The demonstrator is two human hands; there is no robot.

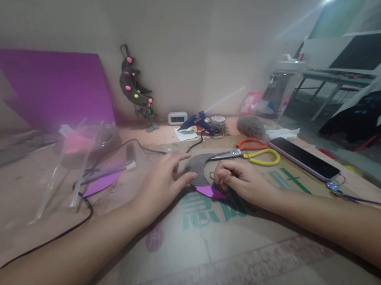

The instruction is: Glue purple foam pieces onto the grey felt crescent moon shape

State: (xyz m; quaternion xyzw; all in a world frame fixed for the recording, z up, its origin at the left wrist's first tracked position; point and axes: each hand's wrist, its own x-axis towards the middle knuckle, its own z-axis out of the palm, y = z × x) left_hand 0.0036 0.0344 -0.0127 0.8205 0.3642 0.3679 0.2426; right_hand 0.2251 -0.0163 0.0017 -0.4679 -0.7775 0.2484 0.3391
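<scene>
Left grip (pixel 162 178) spread, touching grey crescent (pixel 195 167); right grip (pixel 241 178) curled, hold unclear; plastic bag (pixel 108 135) contains something pink (pixel 76 141).

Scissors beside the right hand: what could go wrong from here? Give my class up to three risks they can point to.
1. The scissors lie with their blades over the grey disc, close to the right hand; a careless shift might nick a finger.
2. The glue gun lies beyond the disc; if hot, which the picture cannot show, it might burn a reaching hand.
3. The phone lies near the table's right edge and could be knocked off.
</scene>
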